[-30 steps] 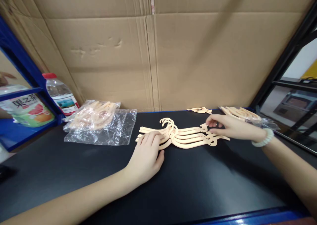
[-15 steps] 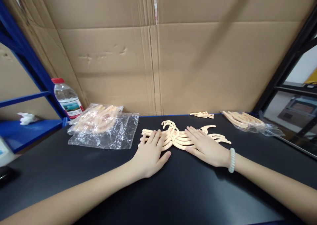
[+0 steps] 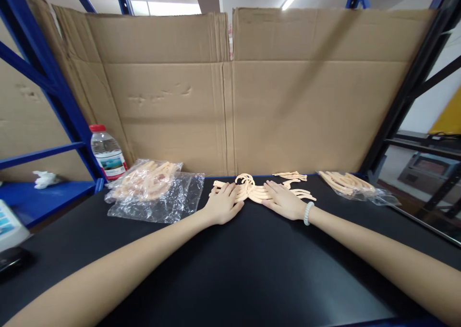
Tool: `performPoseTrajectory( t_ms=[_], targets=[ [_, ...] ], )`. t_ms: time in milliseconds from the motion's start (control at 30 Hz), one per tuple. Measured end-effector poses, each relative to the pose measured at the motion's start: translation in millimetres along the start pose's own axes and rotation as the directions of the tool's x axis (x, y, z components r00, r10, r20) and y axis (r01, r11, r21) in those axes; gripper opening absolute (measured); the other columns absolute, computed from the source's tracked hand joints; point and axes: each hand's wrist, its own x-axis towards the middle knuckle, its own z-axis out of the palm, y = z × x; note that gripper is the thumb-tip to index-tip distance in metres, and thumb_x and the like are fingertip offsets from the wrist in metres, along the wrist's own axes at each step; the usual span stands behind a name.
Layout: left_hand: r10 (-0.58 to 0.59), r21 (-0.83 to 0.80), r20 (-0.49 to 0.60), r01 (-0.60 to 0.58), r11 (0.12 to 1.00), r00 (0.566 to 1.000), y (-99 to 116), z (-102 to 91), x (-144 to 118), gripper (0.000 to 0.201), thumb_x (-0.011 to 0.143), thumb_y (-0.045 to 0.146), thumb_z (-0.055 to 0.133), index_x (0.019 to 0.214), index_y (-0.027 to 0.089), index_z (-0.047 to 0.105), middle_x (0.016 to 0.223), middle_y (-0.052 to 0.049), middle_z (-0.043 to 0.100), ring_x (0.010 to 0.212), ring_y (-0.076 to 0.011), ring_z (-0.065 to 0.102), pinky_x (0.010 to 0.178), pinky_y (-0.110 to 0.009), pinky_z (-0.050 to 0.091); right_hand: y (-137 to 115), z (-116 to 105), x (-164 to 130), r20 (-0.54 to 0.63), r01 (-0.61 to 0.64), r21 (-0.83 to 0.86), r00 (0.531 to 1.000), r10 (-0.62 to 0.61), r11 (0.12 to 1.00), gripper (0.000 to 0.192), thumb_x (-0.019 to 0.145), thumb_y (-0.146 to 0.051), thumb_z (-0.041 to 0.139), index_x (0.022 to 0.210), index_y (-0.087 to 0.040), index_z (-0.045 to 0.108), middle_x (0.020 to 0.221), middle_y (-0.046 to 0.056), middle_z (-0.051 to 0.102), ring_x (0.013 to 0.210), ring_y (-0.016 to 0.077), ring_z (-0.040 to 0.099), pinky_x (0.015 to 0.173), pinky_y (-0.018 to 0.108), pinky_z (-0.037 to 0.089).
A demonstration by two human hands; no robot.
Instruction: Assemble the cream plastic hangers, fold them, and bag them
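Several cream-coloured clothes hangers lie flat on the black tabletop in front of me, overlapping in a fan, with their hooks bunched at the far middle. My left hand rests palm down on their left arms, fingers stretched out. On the right arms lies my right hand, also flat with extended fingers and a pale coil bracelet at its wrist. Both hands cover parts of the hangers, and neither grips them.
Left of the hangers are clear plastic bags with cream pieces inside, beside a water bottle. Loose cream pieces lie behind my right hand. Another bag of pieces sits at right. A cardboard wall stands behind the table.
Both hands have moved farther away with the hangers, which now lie closer to the cardboard at the back. The view has tilted upward, showing the ceiling above the cardboard.
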Motion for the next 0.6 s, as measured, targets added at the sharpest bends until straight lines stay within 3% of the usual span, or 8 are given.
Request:
performPoseTrajectory(
  t_ms=[167, 300, 367, 500, 600],
  targets=[
    [-0.009, -0.001, -0.046, 0.009, 1.000, 0.999, -1, 2.5, -3, 0.052, 0.097, 0.039, 0.036, 0.142, 0.013, 0.040, 0.151, -0.018, 0.038, 0.141, -0.0338, 0.031, 0.111, -0.060, 0.023, -3, -3, -3, -0.025, 0.009, -0.031, 1.000, -0.009, 0.999, 0.079, 0.095, -0.061, 0.020, 0.146, -0.003, 0.036, 0.151, 0.022, 0.033, 0.142, 0.0340, 0.028, 0.112, 0.053, 0.028],
    [0.023, 0.007, -0.126, -0.022, 1.000, 0.992, 6, -0.5, -17, 0.049, 0.093, 0.025, 0.042, 0.140, 0.009, 0.041, 0.148, -0.019, 0.042, 0.139, -0.0312, 0.034, 0.114, -0.058, 0.019, -10, -10, -13, -0.108, 0.028, -0.068, 0.993, -0.036, 0.997, 0.076, 0.094, -0.060, 0.032, 0.144, -0.004, 0.038, 0.152, 0.021, 0.033, 0.142, 0.0363, 0.025, 0.113, 0.058, 0.022],
    [0.087, 0.007, -0.157, -0.087, 0.996, 0.984, 11, -2.3, -30, 0.049, 0.090, 0.021, 0.046, 0.138, 0.013, 0.042, 0.147, -0.014, 0.044, 0.139, -0.0284, 0.035, 0.116, -0.054, 0.020, -14, -13, -21, -0.185, 0.081, -0.088, 0.978, -0.096, 0.993, 0.066, 0.094, -0.052, 0.040, 0.140, -0.006, 0.044, 0.148, 0.021, 0.040, 0.141, 0.0363, 0.028, 0.113, 0.058, 0.023],
    [0.311, -0.060, -0.270, -0.338, 0.939, 0.911, 18, -2.1, -54, 0.038, 0.088, 0.014, 0.048, 0.125, 0.018, 0.054, 0.132, -0.010, 0.059, 0.125, -0.0254, 0.051, 0.110, -0.049, 0.035, -24, -16, -39, -0.262, 0.249, -0.029, 0.933, -0.248, 0.968, 0.038, 0.094, -0.029, 0.045, 0.127, -0.014, 0.055, 0.133, 0.016, 0.055, 0.127, 0.0301, 0.046, 0.106, 0.050, 0.037],
    [0.338, -0.110, -0.298, -0.384, 0.917, 0.893, 20, -0.8, -60, 0.031, 0.088, 0.012, 0.047, 0.115, 0.019, 0.059, 0.121, -0.008, 0.065, 0.115, -0.0234, 0.058, 0.104, -0.044, 0.042, -30, -18, -49, -0.262, 0.350, 0.069, 0.910, -0.321, 0.934, 0.033, 0.093, -0.020, 0.045, 0.124, -0.017, 0.056, 0.125, 0.013, 0.059, 0.119, 0.0260, 0.051, 0.101, 0.045, 0.043]
  ],
)
